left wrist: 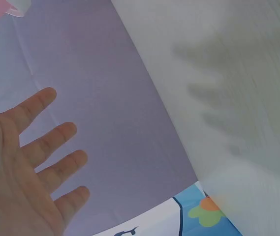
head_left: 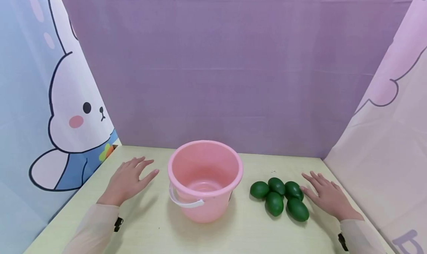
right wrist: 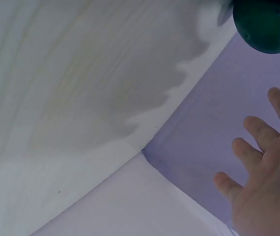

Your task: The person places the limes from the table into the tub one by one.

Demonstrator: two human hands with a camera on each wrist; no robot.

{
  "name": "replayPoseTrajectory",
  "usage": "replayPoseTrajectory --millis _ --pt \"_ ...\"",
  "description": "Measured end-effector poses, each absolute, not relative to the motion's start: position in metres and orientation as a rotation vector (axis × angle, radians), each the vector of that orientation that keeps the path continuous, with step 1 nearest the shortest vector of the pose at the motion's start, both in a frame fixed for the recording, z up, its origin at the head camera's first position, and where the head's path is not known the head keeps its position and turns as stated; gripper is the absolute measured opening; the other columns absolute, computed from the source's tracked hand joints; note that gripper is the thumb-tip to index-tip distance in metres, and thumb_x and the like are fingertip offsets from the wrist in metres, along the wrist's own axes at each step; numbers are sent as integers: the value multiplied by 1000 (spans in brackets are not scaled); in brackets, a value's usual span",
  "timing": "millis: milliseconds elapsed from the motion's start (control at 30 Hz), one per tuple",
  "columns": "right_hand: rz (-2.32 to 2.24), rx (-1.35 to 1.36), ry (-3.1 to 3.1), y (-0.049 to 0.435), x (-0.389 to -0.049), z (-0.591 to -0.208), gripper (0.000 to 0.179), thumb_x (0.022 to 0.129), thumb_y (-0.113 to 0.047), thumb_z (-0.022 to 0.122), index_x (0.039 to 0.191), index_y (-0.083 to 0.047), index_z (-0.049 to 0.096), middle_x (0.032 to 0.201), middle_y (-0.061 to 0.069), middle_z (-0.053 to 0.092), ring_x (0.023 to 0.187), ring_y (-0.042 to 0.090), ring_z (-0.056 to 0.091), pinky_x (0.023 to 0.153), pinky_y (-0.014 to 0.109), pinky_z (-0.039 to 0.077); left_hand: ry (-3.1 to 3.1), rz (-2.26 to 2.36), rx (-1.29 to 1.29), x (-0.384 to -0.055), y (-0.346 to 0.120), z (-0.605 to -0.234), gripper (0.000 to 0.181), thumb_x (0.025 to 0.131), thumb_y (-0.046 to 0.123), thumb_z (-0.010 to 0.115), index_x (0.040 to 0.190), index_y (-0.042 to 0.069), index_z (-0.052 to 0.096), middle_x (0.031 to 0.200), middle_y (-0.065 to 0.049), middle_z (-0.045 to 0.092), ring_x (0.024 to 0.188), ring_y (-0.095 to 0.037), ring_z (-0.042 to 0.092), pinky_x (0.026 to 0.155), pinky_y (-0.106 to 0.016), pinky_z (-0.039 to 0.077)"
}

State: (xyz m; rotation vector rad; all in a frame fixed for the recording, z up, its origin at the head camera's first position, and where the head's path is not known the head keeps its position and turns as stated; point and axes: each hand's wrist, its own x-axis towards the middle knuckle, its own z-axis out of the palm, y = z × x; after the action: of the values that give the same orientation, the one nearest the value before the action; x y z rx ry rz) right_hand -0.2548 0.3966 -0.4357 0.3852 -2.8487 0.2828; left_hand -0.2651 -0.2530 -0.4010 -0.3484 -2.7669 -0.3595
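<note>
A pink plastic bucket (head_left: 208, 209) stands upright in the middle of the table, its white handle (head_left: 186, 204) hanging down at the front left. Inside, its visible bottom is bare. To its right lie several smooth, dark green, egg-shaped fruits (head_left: 274, 204), grouped close together. My left hand (head_left: 128, 180) hovers left of the bucket, apart from it, with fingers spread and holding nothing. On the other side my right hand (head_left: 328, 196) is over the table just right of the fruits, fingers extended and nothing held. One green fruit (right wrist: 267, 24) shows at the top of the right wrist view.
The pale wooden table (head_left: 160, 235) meets a purple cloth wall (head_left: 220, 72) at the back. A blue cloth printed with a white rabbit (head_left: 76, 109) borders the left side. Another pale printed cloth (head_left: 387, 146) stands along the right edge.
</note>
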Motion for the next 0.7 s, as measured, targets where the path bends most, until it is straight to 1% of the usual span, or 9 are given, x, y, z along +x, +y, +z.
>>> replayPoseTrajectory --millis 100,200,300,400,467,600,700 --pt "284 392 -2844 395 -255 -435 59 101 -50 54 146 -12 49 150 28 40 136 53 34 102 75 28 -2777 -357 -348 -264 -251 -399 69 98 66 44 140 12 59 140 -23 53 129 -47 46 107 -71 34" --pt "281 401 -2836 394 -255 -435 58 100 -49 55 145 -12 50 149 28 41 135 53 35 102 74 30 -2815 -417 -332 -264 -248 -397 71 98 68 41 142 15 57 136 -20 58 123 -45 53 97 -70 45" --pt "280 412 -2824 392 -254 -434 57 100 -49 56 143 -12 52 148 27 43 134 53 36 101 74 31 -2842 -545 -315 -263 -245 -395 69 97 69 40 143 19 55 129 -14 64 114 -39 60 87 -66 52" --pt "284 422 -2816 390 -254 -434 56 100 -48 57 142 -12 53 147 27 45 133 53 38 100 73 33 -2837 -669 -310 -262 -244 -394 66 98 69 41 142 22 55 123 -7 67 109 -32 64 83 -60 55" --pt "286 429 -2811 389 -254 -434 55 100 -48 57 141 -12 54 146 26 45 132 53 39 100 73 33 -2826 -717 -309 -261 -242 -393 64 98 68 42 141 23 56 120 -5 68 107 -29 64 81 -56 56" --pt "294 458 -2792 386 -254 -434 55 99 -46 59 140 -11 54 145 26 47 129 54 42 97 73 36 -2792 -814 -311 -260 -237 -390 60 99 65 44 138 23 58 117 -6 68 103 -27 64 80 -51 58" --pt "313 484 -2778 383 -254 -434 54 99 -45 60 139 -9 55 143 27 48 126 55 44 95 73 39 -2761 -892 -320 -258 -232 -388 55 100 62 45 138 24 59 119 -6 67 102 -27 63 78 -48 58"
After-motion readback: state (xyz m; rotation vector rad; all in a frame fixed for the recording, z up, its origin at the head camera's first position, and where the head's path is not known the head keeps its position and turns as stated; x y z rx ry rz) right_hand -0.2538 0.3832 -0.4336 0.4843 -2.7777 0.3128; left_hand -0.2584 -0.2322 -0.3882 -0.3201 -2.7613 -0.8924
